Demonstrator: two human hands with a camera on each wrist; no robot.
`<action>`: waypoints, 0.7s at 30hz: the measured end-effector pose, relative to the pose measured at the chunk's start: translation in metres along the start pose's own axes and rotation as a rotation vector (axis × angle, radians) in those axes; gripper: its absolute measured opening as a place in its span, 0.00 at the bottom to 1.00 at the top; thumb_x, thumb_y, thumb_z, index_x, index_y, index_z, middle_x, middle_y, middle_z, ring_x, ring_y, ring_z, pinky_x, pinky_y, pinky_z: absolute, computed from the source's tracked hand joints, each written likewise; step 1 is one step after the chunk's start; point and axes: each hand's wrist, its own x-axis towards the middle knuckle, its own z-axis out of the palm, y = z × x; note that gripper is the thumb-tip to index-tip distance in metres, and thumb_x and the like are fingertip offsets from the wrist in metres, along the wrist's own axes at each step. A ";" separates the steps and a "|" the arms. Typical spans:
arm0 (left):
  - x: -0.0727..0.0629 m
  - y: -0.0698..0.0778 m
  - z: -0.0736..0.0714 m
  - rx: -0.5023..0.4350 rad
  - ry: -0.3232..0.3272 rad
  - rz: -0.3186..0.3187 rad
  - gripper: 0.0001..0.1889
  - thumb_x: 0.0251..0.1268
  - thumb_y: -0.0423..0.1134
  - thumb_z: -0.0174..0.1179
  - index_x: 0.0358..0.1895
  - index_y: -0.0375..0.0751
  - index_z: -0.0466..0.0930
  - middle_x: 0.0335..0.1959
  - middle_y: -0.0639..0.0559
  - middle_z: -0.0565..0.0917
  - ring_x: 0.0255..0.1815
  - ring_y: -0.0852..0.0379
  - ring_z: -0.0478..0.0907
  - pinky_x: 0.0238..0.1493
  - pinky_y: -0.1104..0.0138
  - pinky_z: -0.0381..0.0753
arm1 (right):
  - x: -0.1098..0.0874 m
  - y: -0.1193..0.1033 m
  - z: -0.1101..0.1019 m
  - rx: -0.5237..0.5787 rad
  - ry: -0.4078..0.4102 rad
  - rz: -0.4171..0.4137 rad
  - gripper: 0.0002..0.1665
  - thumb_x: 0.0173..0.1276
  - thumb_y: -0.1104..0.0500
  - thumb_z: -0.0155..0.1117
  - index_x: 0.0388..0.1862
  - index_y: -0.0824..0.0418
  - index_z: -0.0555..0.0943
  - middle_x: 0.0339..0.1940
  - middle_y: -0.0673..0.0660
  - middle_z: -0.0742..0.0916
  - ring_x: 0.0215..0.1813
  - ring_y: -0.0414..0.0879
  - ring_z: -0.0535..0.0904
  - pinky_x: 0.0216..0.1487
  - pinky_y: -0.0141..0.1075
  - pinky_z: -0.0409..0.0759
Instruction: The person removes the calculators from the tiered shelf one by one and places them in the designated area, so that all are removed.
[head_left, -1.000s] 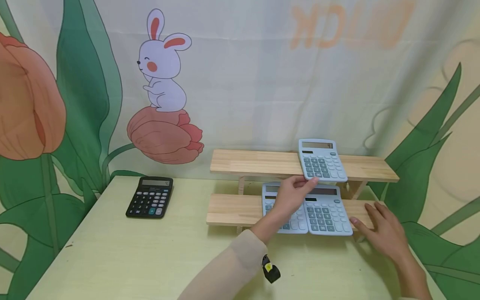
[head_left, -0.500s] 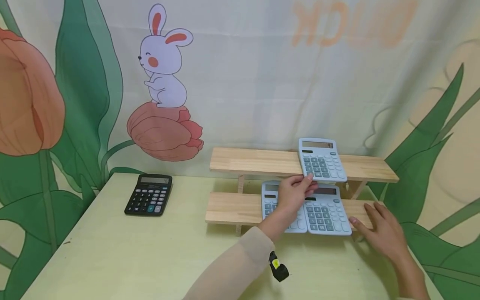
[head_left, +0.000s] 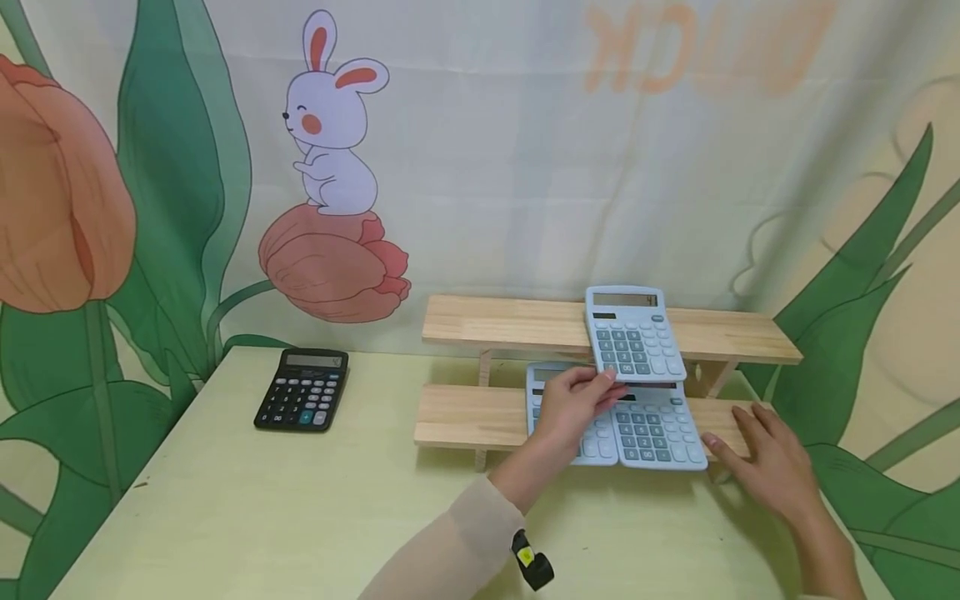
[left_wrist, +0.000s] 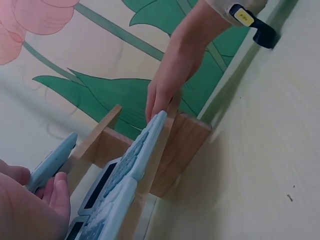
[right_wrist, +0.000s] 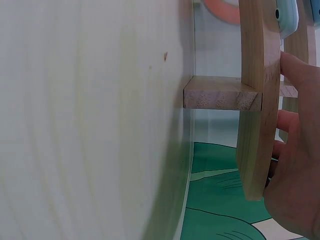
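My left hand [head_left: 564, 410] pinches a light blue calculator [head_left: 633, 335] at its lower left corner, thumb on top and fingers beneath. That calculator overlaps the front edge of the upper wooden board [head_left: 506, 320], its display facing up. In the left wrist view the held calculator [left_wrist: 56, 159] shows edge-on. Two more light blue calculators lie side by side on the lower board [head_left: 468, 414]: a right one [head_left: 660, 437] and a left one [head_left: 597, 447], partly hidden by my left hand. My right hand [head_left: 772, 467] rests on the lower board's right end, fingers spread, thumb near the right calculator.
On the table [head_left: 300, 508], to the left, lies a black calculator [head_left: 302, 392]. A short wooden support [right_wrist: 220, 92] holds up the lower board. Behind the two-tier stand hangs a printed curtain [head_left: 495, 167].
My left hand has drawn the held calculator down and slightly left, toward me, so it now hangs farther over the upper board's front. The right hand stays in place.
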 end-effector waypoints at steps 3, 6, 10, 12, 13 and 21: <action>-0.002 -0.001 0.000 0.010 0.000 0.006 0.13 0.73 0.36 0.70 0.53 0.31 0.84 0.43 0.40 0.91 0.49 0.46 0.91 0.58 0.58 0.87 | 0.000 0.001 -0.002 -0.006 0.000 -0.001 0.46 0.77 0.39 0.63 0.74 0.76 0.70 0.75 0.83 0.67 0.74 0.82 0.60 0.65 0.78 0.62; 0.000 -0.003 0.002 0.002 0.006 0.000 0.15 0.74 0.37 0.69 0.55 0.31 0.84 0.43 0.41 0.91 0.50 0.47 0.90 0.56 0.61 0.88 | 0.000 0.002 -0.003 -0.007 -0.002 0.000 0.46 0.77 0.39 0.64 0.74 0.76 0.70 0.75 0.83 0.67 0.74 0.83 0.61 0.64 0.78 0.62; 0.009 -0.003 0.007 -0.024 0.014 -0.014 0.18 0.74 0.40 0.70 0.58 0.31 0.83 0.45 0.44 0.90 0.50 0.48 0.90 0.54 0.63 0.88 | 0.000 0.005 -0.004 -0.009 -0.005 0.006 0.46 0.77 0.38 0.63 0.74 0.76 0.70 0.75 0.83 0.67 0.73 0.83 0.61 0.64 0.78 0.62; 0.014 -0.003 0.011 -0.031 0.015 -0.024 0.18 0.73 0.41 0.70 0.58 0.32 0.84 0.46 0.45 0.89 0.50 0.49 0.90 0.55 0.63 0.88 | 0.000 0.006 -0.004 -0.011 -0.009 0.009 0.47 0.78 0.38 0.63 0.75 0.76 0.69 0.75 0.83 0.67 0.74 0.83 0.60 0.64 0.78 0.62; 0.016 -0.002 0.013 -0.032 0.018 -0.033 0.18 0.73 0.42 0.71 0.57 0.33 0.84 0.46 0.45 0.89 0.50 0.49 0.90 0.55 0.62 0.88 | 0.000 0.006 -0.004 -0.013 -0.010 0.010 0.47 0.78 0.38 0.63 0.75 0.76 0.69 0.75 0.83 0.67 0.74 0.83 0.60 0.64 0.78 0.62; 0.028 0.001 0.020 -0.057 0.015 -0.081 0.20 0.73 0.47 0.70 0.57 0.37 0.85 0.47 0.48 0.90 0.52 0.51 0.89 0.56 0.60 0.88 | 0.003 0.005 -0.001 -0.012 -0.012 0.007 0.47 0.78 0.38 0.63 0.75 0.76 0.70 0.75 0.83 0.66 0.74 0.82 0.60 0.65 0.78 0.62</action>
